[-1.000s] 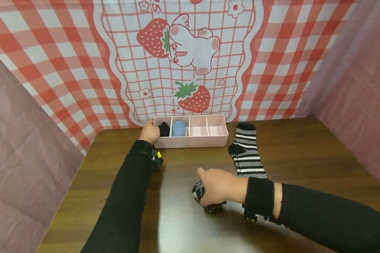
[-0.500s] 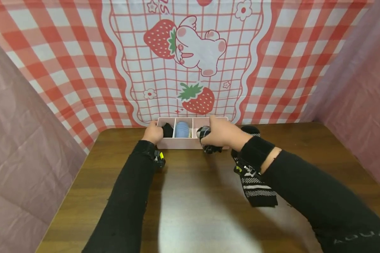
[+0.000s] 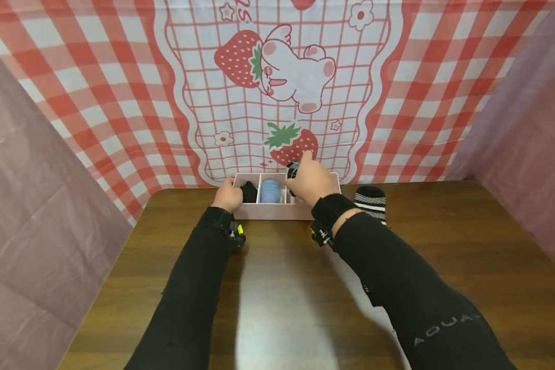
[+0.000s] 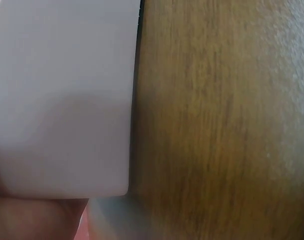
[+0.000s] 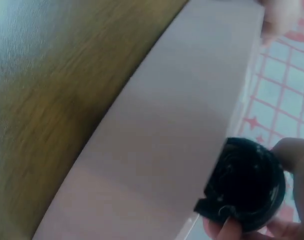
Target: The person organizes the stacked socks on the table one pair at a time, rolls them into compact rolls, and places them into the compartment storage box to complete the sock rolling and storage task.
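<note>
My left hand [image 3: 227, 196] grips the left end of a pale pink divided organizer box [image 3: 273, 212] at the back of the table. My right hand [image 3: 311, 180] holds a rolled-up plaid sock [image 3: 292, 169], black and grey, over the third compartment from the left. In the right wrist view the roll [image 5: 249, 185] shows its dark coiled end, right at the box's rim, with fingers around it. A black rolled sock [image 3: 248, 192] sits in the leftmost compartment, a blue rolled sock [image 3: 271, 191] in the second. The right hand partly hides the two right compartments.
A black-and-white striped sock [image 3: 371, 203] lies flat right of the box, partly covered by my right arm. Behind the box hangs a red checked cloth [image 3: 411, 103] with strawberry prints. Pink curtains [image 3: 37, 169] flank the wooden table [image 3: 176, 308].
My right hand has carried the plaid sock from the middle of the table forward to the box, and now holds it over the third compartment. The left hand has stayed on the box's end.
</note>
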